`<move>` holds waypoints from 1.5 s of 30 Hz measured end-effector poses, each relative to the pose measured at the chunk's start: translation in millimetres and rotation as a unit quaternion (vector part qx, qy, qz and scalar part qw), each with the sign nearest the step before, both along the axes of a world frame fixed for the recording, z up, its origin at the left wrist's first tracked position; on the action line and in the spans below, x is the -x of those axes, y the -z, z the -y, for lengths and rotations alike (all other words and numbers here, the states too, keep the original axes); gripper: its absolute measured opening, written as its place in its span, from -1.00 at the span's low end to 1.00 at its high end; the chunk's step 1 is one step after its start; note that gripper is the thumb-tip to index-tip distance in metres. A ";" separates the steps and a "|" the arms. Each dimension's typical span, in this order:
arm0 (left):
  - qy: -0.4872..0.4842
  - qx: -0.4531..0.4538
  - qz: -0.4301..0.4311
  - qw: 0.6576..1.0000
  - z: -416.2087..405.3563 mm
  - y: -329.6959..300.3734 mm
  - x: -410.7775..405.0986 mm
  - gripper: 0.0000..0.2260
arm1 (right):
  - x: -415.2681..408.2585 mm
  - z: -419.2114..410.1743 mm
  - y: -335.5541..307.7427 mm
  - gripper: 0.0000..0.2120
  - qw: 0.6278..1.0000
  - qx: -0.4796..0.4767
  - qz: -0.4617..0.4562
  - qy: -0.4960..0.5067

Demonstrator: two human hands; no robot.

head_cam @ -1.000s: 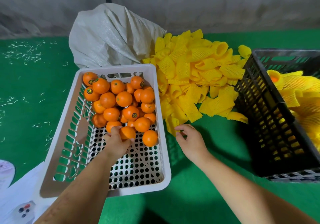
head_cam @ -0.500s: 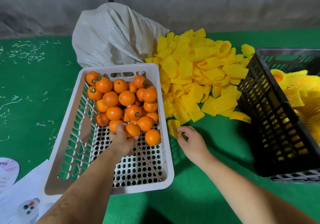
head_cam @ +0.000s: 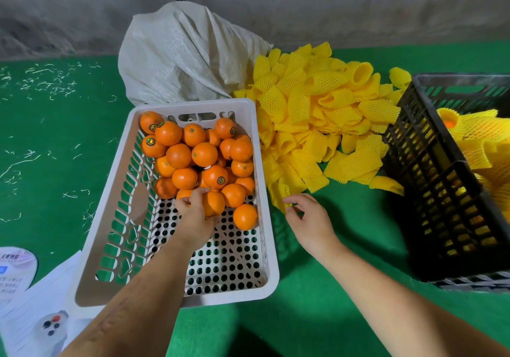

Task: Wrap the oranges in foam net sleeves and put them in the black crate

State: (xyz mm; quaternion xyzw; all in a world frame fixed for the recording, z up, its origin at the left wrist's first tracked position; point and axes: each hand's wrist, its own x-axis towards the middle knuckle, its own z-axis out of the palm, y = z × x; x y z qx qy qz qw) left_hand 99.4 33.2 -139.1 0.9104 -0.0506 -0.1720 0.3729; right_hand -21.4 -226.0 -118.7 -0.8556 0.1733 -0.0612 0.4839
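A green tabletop [head_cam: 317,296] meets a grey wall [head_cam: 331,6]. In the white basket [head_cam: 265,218], the left hand [head_cam: 194,218] grips an orange [head_cam: 214,203]; right of the basket, the right hand [head_cam: 310,218] pinches a yellow sleeve [head_cam: 283,194].

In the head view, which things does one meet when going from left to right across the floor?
White papers → white crate with oranges → pile of yellow foam net sleeves → black crate.

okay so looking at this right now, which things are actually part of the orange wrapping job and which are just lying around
Part of the job: left hand gripping an orange; right hand pinching a foam sleeve; white basket; sleeve pile; black crate.
Lying about: grey sack; papers.
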 end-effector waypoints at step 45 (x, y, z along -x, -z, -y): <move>-0.031 0.391 -0.053 0.918 27.7 -101.4 98.4 -0.35 | -13.4 -39.7 -71.7 -0.87 0.975 0.121 0.186 -0.019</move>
